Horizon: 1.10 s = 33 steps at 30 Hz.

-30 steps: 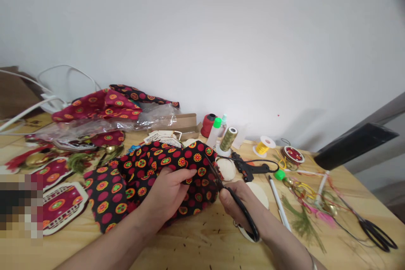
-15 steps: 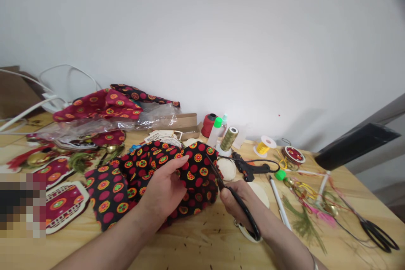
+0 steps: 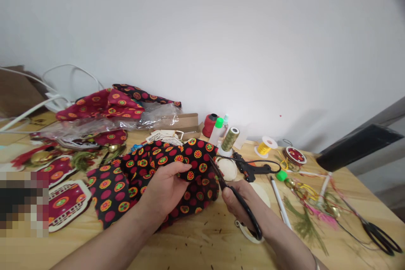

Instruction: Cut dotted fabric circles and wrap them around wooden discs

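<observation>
Bunched above the table is a black patterned fabric [image 3: 114, 185] with red dots and orange and green flowers. My left hand [image 3: 167, 187] is closed on it, thumb on top and the fingers mostly hidden in the folds. My right hand [image 3: 238, 202] grips a pair of black-handled scissors [image 3: 243, 206]. Their dark blades point up and left and lie at the fabric's right edge; I cannot tell how far apart the blades are. Small dark scraps lie on the wood below the fabric.
Behind stand a green thread spool [image 3: 230, 139], a red spool [image 3: 209, 125] and a green-capped bottle [image 3: 217, 130]. To the right lie a black glue gun [image 3: 249, 168], a white pen [image 3: 280, 202] and second scissors [image 3: 381, 236]. Fabric-covered plaques [image 3: 68, 202] lie left.
The left thumb has shifted slightly lower and flatter on the fabric. The scissors remain at the fabric's right edge, and the whole view has shifted a little.
</observation>
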{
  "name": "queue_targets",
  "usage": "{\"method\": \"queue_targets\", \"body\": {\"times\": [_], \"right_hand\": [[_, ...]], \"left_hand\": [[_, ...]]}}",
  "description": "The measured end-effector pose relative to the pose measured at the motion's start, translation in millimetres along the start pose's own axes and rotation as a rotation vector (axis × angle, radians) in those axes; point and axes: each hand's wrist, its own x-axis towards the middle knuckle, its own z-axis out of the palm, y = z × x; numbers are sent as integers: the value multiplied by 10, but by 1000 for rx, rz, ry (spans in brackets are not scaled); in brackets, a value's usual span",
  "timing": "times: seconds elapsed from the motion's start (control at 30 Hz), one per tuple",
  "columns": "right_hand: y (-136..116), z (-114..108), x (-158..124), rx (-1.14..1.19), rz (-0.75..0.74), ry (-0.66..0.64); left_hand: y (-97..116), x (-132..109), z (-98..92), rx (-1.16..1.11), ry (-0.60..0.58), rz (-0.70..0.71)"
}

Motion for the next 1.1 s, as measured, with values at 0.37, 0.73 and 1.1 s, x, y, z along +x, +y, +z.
{"method": "queue_targets", "body": {"times": [0.37,0.73,1.1], "right_hand": [[47,48,-1,-39,28,67],[-162,64,-141,-13,-46,165],[-164,47,-136,-59,-42,168]], "left_hand": [[-47,8,21,16,-10,41],[-86,0,-14,69,-90,79],[-122,4,-13,183,-121,125]]}}
